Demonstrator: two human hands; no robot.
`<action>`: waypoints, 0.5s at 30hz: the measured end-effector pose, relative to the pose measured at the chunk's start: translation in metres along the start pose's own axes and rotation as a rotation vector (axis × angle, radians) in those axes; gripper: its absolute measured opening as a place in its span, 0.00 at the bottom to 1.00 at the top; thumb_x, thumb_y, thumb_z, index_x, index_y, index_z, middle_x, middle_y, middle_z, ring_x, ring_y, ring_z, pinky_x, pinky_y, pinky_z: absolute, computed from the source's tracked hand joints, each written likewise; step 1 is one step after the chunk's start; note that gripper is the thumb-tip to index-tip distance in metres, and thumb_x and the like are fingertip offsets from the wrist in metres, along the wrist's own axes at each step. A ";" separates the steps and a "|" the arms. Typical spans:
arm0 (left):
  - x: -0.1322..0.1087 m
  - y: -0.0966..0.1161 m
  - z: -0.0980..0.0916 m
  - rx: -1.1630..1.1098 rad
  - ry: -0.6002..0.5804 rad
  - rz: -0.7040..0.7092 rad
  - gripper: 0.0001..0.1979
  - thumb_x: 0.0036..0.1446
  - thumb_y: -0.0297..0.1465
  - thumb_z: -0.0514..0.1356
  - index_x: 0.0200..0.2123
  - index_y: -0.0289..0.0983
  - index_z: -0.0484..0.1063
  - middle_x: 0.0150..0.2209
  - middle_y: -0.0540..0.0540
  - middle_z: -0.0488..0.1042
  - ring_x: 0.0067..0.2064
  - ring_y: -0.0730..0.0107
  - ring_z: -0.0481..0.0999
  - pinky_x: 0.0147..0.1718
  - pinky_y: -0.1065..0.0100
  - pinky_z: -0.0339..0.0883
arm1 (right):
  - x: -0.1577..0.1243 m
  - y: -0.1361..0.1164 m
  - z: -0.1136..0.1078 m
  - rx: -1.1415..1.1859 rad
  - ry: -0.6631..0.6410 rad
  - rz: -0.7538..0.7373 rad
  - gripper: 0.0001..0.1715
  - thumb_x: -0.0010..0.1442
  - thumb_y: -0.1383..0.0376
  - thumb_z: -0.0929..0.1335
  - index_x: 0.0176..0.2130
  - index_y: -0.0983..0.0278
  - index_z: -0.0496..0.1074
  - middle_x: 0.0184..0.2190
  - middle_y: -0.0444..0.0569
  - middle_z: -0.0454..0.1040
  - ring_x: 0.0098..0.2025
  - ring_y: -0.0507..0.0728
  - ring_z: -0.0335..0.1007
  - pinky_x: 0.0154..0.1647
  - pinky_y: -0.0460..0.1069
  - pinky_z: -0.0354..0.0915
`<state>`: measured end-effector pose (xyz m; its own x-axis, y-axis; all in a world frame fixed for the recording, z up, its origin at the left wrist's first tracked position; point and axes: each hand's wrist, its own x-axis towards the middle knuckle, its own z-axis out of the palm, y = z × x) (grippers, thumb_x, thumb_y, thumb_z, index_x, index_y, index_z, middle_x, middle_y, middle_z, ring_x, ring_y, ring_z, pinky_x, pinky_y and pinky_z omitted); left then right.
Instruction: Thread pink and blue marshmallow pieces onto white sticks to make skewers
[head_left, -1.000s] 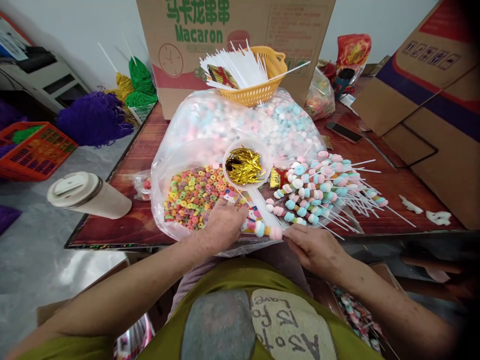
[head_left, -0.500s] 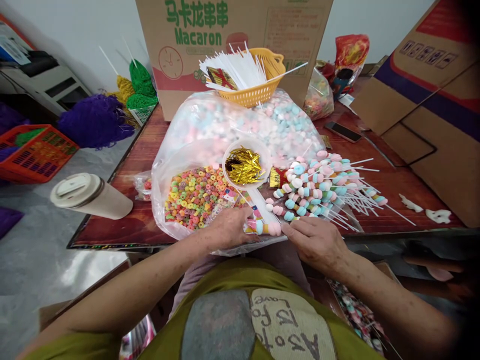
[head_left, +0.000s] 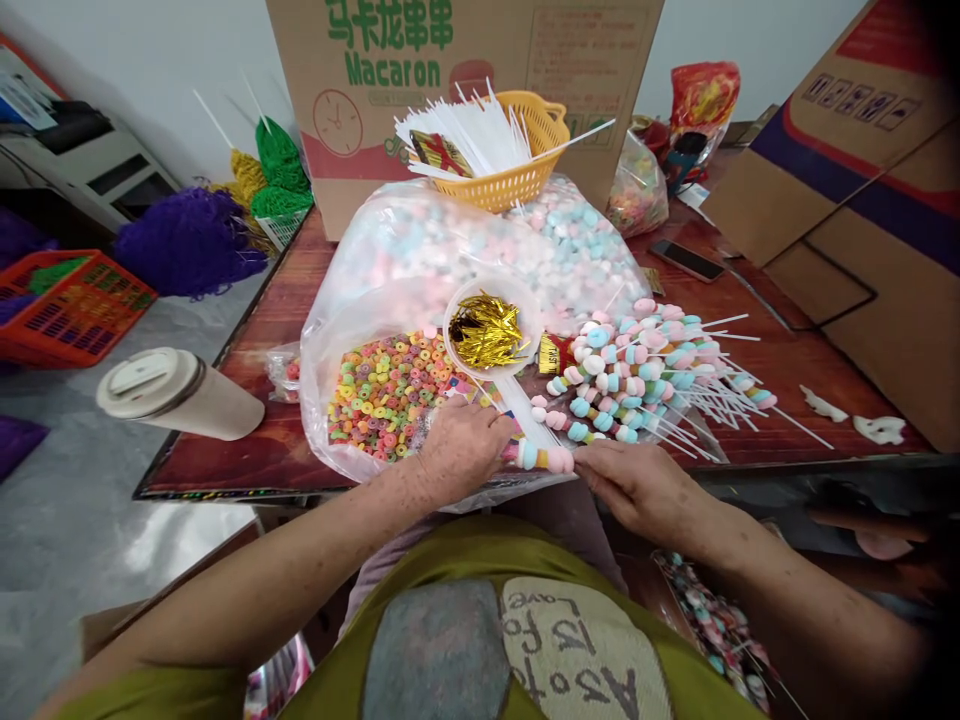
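A marshmallow skewer [head_left: 545,458] with pink, blue, white and yellow pieces lies level between my hands at the table's front edge. My left hand [head_left: 466,450] is closed around its left end, where part of a printed clear wrapper shows; the fingertips are mostly hidden. On the other side, my right hand [head_left: 637,488] pinches the skewer's right end, with thumb and forefinger against the last pink marshmallow. Just beyond is a white scoop [head_left: 517,405] holding gold twist ties [head_left: 486,332]. Fruit-coloured cereal rings [head_left: 375,400] fill the open plastic bag behind my left hand.
Finished marshmallow skewers [head_left: 637,375] are piled at the right. A large bag of marshmallows [head_left: 450,235] supports a yellow basket [head_left: 517,185] of white sticks. A lidded cup [head_left: 225,400] stands at the left edge; a phone [head_left: 686,261] and carton [head_left: 847,220] are at right.
My left hand has rolled over and risen slightly, covering more of the wrapper. The skewer and my right hand have shifted a little to the right.
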<state>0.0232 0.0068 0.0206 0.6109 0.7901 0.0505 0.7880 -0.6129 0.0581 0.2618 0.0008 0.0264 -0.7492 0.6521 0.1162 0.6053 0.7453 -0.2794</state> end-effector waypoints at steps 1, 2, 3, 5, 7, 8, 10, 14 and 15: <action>0.000 0.001 0.002 0.008 0.017 0.024 0.09 0.58 0.32 0.52 0.36 0.35 0.69 0.31 0.42 0.74 0.36 0.58 0.73 0.36 0.60 0.58 | 0.001 0.001 -0.001 0.046 0.000 0.025 0.13 0.62 0.69 0.58 0.29 0.64 0.66 0.24 0.44 0.68 0.25 0.49 0.61 0.25 0.45 0.53; -0.001 0.001 0.003 0.005 0.020 0.045 0.10 0.59 0.32 0.51 0.36 0.35 0.69 0.31 0.42 0.73 0.36 0.58 0.73 0.36 0.60 0.58 | 0.001 0.003 -0.003 0.062 0.016 0.032 0.13 0.63 0.68 0.58 0.29 0.64 0.67 0.24 0.44 0.68 0.25 0.49 0.61 0.26 0.45 0.53; -0.001 0.001 0.003 -0.011 0.007 0.057 0.11 0.60 0.34 0.50 0.37 0.35 0.68 0.30 0.42 0.73 0.36 0.58 0.73 0.36 0.60 0.58 | 0.002 0.005 -0.005 0.044 0.051 0.015 0.13 0.63 0.68 0.59 0.30 0.64 0.67 0.24 0.44 0.68 0.26 0.49 0.62 0.26 0.45 0.54; -0.001 0.002 0.001 -0.083 -0.072 0.047 0.15 0.57 0.41 0.54 0.37 0.34 0.67 0.30 0.42 0.73 0.35 0.58 0.72 0.36 0.61 0.58 | 0.003 0.008 -0.012 -0.086 0.171 -0.074 0.11 0.62 0.70 0.59 0.32 0.64 0.68 0.26 0.46 0.70 0.28 0.50 0.62 0.28 0.46 0.54; 0.000 0.001 -0.003 -0.215 -0.184 0.015 0.22 0.50 0.48 0.59 0.38 0.35 0.66 0.30 0.45 0.73 0.34 0.59 0.72 0.34 0.64 0.59 | 0.005 0.010 -0.019 -0.266 0.302 -0.197 0.08 0.60 0.72 0.61 0.36 0.65 0.69 0.26 0.47 0.71 0.29 0.52 0.62 0.29 0.48 0.54; 0.001 0.000 -0.006 -0.308 -0.238 0.006 0.25 0.46 0.50 0.61 0.39 0.36 0.66 0.31 0.46 0.73 0.34 0.60 0.71 0.33 0.66 0.59 | 0.006 0.010 -0.022 -0.344 0.349 -0.256 0.08 0.60 0.73 0.61 0.37 0.65 0.69 0.27 0.47 0.72 0.29 0.52 0.61 0.30 0.49 0.53; 0.002 -0.002 -0.009 -0.515 -0.317 -0.006 0.29 0.41 0.51 0.64 0.40 0.37 0.65 0.32 0.49 0.72 0.34 0.64 0.71 0.30 0.70 0.59 | 0.007 0.010 -0.024 -0.440 0.388 -0.348 0.09 0.59 0.73 0.62 0.40 0.66 0.67 0.29 0.48 0.73 0.30 0.53 0.60 0.31 0.50 0.53; 0.002 -0.009 -0.009 -0.729 -0.359 -0.032 0.28 0.40 0.48 0.66 0.41 0.37 0.66 0.35 0.50 0.72 0.36 0.66 0.71 0.31 0.71 0.59 | 0.005 0.009 -0.016 -0.440 0.320 -0.426 0.08 0.60 0.73 0.62 0.41 0.66 0.67 0.30 0.48 0.72 0.30 0.53 0.59 0.31 0.51 0.51; 0.001 -0.011 -0.008 -0.723 -0.352 -0.035 0.28 0.40 0.46 0.67 0.42 0.38 0.66 0.36 0.50 0.72 0.37 0.65 0.71 0.32 0.71 0.60 | 0.004 0.009 -0.012 -0.413 0.291 -0.430 0.08 0.61 0.73 0.61 0.40 0.66 0.67 0.28 0.47 0.71 0.29 0.53 0.58 0.30 0.51 0.51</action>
<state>0.0147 0.0147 0.0281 0.6700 0.6900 -0.2737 0.6362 -0.3438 0.6907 0.2674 0.0118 0.0361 -0.8789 0.2520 0.4049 0.3651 0.9017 0.2314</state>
